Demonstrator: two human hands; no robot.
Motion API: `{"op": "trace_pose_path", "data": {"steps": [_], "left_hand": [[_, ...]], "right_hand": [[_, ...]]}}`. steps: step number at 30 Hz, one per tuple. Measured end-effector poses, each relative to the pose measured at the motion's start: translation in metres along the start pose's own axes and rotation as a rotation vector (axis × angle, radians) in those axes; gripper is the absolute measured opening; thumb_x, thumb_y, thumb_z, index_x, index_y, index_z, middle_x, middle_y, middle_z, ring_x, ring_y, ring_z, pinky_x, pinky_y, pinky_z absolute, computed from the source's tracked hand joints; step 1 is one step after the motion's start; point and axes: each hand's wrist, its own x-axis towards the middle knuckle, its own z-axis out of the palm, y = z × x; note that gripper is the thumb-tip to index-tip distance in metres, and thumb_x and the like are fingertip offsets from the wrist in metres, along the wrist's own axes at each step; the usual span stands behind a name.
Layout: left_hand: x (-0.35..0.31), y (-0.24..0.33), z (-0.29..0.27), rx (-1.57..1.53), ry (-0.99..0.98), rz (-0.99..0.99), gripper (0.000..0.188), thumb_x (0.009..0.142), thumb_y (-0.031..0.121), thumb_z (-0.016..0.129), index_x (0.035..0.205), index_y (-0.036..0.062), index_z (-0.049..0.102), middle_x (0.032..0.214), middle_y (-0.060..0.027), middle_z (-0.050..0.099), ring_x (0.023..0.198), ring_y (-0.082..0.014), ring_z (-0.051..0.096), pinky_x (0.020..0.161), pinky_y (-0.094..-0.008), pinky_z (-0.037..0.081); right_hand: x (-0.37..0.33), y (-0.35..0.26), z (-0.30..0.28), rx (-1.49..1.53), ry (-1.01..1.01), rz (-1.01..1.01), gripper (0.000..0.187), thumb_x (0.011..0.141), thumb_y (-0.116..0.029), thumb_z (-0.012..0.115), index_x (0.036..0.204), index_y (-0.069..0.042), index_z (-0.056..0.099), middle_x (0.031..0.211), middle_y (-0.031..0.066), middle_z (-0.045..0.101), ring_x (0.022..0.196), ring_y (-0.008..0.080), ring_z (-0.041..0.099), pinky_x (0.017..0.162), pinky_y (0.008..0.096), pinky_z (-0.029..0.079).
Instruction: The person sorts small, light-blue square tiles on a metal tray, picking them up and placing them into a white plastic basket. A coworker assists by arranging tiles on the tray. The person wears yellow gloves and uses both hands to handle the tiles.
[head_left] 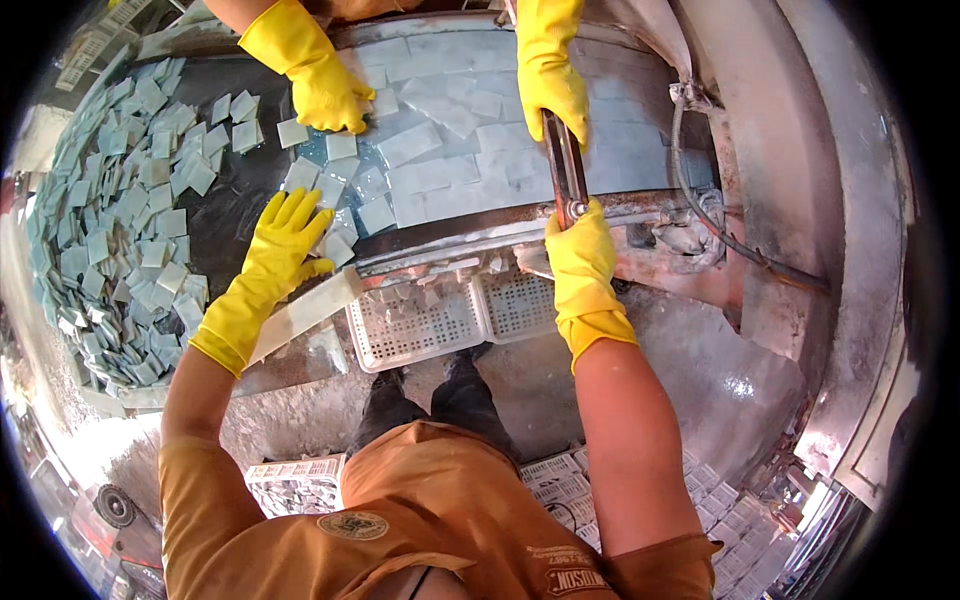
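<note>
My left hand point(278, 250), in a yellow rubber glove, lies with fingers stretched out over loose pale blue-green tiles point(340, 247) at the near edge of a dark, wet belt-like surface point(235, 195). My right hand point(583, 262), gloved alike, is closed round the near end of a long metal bar point(566, 170) with two parallel edges. Across from me, a co-worker's yellow-gloved hand point(553, 90) grips the bar's far end. The co-worker's other gloved hand point(318, 90) touches the wet surface by the tiles. Flat rows of pale tiles point(470, 150) lie under the bar.
A large heap of loose tiles point(130, 220) covers the left side. White perforated baskets point(420, 325) sit below the near edge. A hose point(735, 240) hangs on the right beside a machine wall point(790, 200). Another basket point(295, 470) with pieces stands by my legs.
</note>
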Motion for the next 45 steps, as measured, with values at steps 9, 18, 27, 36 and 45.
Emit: {"op": "trace_pose_path", "data": {"steps": [9, 18, 27, 36, 45], "left_hand": [[0.011, 0.002, 0.052, -0.055, 0.207, -0.069, 0.051, 0.078, 0.004, 0.071, 0.128, 0.0082, 0.073, 0.151, -0.0236, 0.062, 0.143, -0.0474, 0.055, 0.120, -0.0553, 0.045], [0.033, 0.046, 0.010, -0.146, -0.031, -0.270, 0.060, 0.083, 0.039, 0.089, 0.129, 0.0060, 0.069, 0.131, -0.0212, 0.073, 0.116, -0.0422, 0.072, 0.100, -0.0501, 0.058], [0.056, 0.053, 0.005, -0.044, -0.162, -0.315, 0.044, 0.082, 0.033, 0.087, 0.115, 0.0079, 0.072, 0.110, -0.0179, 0.075, 0.101, -0.0405, 0.074, 0.085, -0.0474, 0.062], [0.009, 0.013, 0.014, -0.125, 0.007, -0.355, 0.045, 0.087, 0.029, 0.086, 0.125, 0.0096, 0.071, 0.114, -0.0146, 0.075, 0.109, -0.0407, 0.074, 0.089, -0.0497, 0.061], [0.037, 0.043, 0.036, -0.135, -0.167, -0.295, 0.047, 0.089, 0.029, 0.083, 0.127, 0.0071, 0.066, 0.122, -0.0150, 0.072, 0.104, -0.0396, 0.074, 0.081, -0.0486, 0.063]], "right_hand": [[-0.001, 0.000, 0.003, -0.048, 0.032, -0.033, 0.059, 0.088, -0.041, 0.080, 0.132, -0.004, 0.067, 0.109, 0.0235, 0.079, 0.101, 0.0439, 0.078, 0.087, 0.0546, 0.062], [0.000, 0.002, -0.002, -0.068, 0.007, 0.001, 0.062, 0.087, -0.040, 0.081, 0.134, -0.002, 0.066, 0.110, 0.0247, 0.079, 0.102, 0.0441, 0.078, 0.089, 0.0540, 0.062], [-0.001, -0.008, -0.006, -0.035, 0.006, 0.004, 0.056, 0.087, -0.038, 0.081, 0.130, -0.005, 0.067, 0.110, 0.0233, 0.079, 0.103, 0.0439, 0.078, 0.088, 0.0551, 0.062], [-0.001, -0.002, 0.002, -0.075, 0.057, -0.018, 0.056, 0.087, -0.039, 0.081, 0.128, -0.004, 0.069, 0.105, 0.0238, 0.080, 0.099, 0.0448, 0.078, 0.087, 0.0544, 0.062], [-0.002, -0.002, -0.002, -0.049, 0.049, -0.021, 0.060, 0.087, -0.039, 0.081, 0.132, -0.003, 0.066, 0.109, 0.0237, 0.080, 0.101, 0.0445, 0.078, 0.088, 0.0546, 0.062]]}}
